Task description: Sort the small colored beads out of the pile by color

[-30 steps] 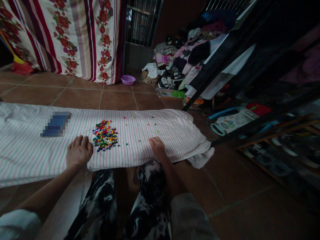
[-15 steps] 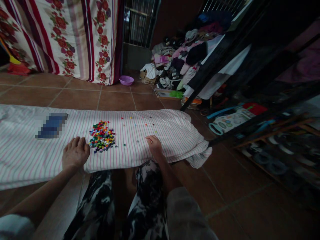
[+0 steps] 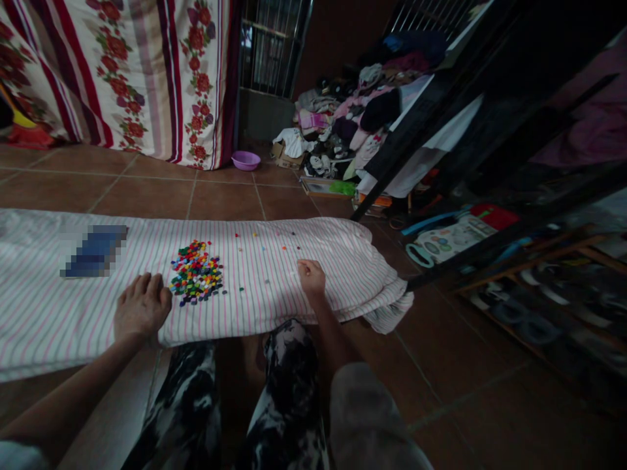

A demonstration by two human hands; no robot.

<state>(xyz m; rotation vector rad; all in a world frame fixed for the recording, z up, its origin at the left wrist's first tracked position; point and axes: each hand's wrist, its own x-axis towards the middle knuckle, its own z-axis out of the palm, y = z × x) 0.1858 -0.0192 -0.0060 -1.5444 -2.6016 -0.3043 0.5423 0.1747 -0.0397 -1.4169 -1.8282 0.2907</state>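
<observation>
A heap of small, many-coloured pieces (image 3: 196, 273) lies on a striped cloth (image 3: 122, 333). My left hand (image 3: 143, 305) rests flat on the cloth just left of the heap, fingers lying flat and holding nothing. To the right of the heap, several single pieces are spread apart, among them a red one (image 3: 237, 235), an orange one (image 3: 284, 248) and a dark green one (image 3: 241, 288). My right hand (image 3: 312, 277) is over the cloth to the right of them, its fingers pinched together; whatever is between the fingertips is too small to make out.
A blurred blue rectangular object (image 3: 95, 251) lies on the cloth at the left. Beyond it are a floral curtain (image 3: 117, 78), a purple basin (image 3: 245, 160) and piled clothes (image 3: 343, 117). A dark metal post (image 3: 392, 173) and a shoe rack (image 3: 539, 287) stand at the right.
My right hand has moved a little to the right, away from the scattered pieces. My left hand stays flat beside the heap. The view has shifted slightly.
</observation>
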